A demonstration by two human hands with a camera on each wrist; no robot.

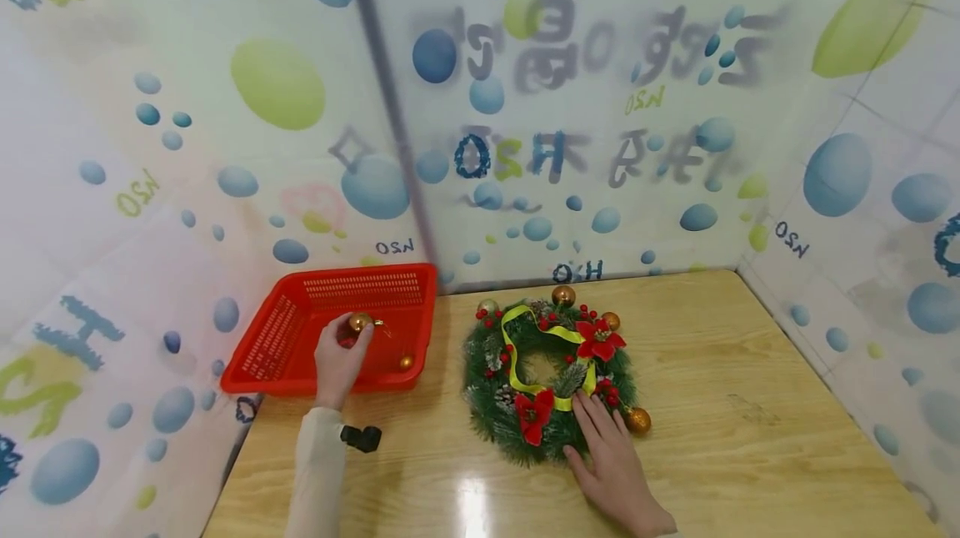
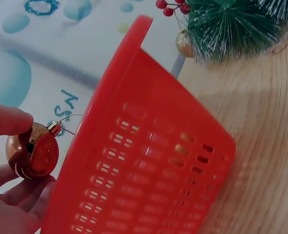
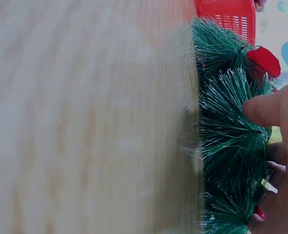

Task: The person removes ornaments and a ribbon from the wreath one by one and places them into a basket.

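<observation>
Over the red plastic basket (image 1: 255,346), my left hand (image 1: 339,361) pinches a shiny gold bauble (image 2: 35,152) between thumb and fingers; its cap and thin hanging string show in the left wrist view. A smaller gold bauble (image 1: 406,362) lies inside the basket. On the table, a green Christmas wreath (image 1: 495,421) carries red flowers (image 1: 600,340), berries, a yellow ribbon (image 1: 517,371) and several baubles round its edge. My right hand (image 1: 611,467) rests with fairly straight fingers on the wreath's lower right part, beside an orange-gold bauble (image 1: 637,419).
A wooden table (image 1: 720,404) carries the basket at its back left and the wreath near the middle. A curtain (image 1: 480,104) with blue and green spots and lettering hangs behind and on both sides. A black strap with a small device (image 1: 362,438) sits at my left wrist.
</observation>
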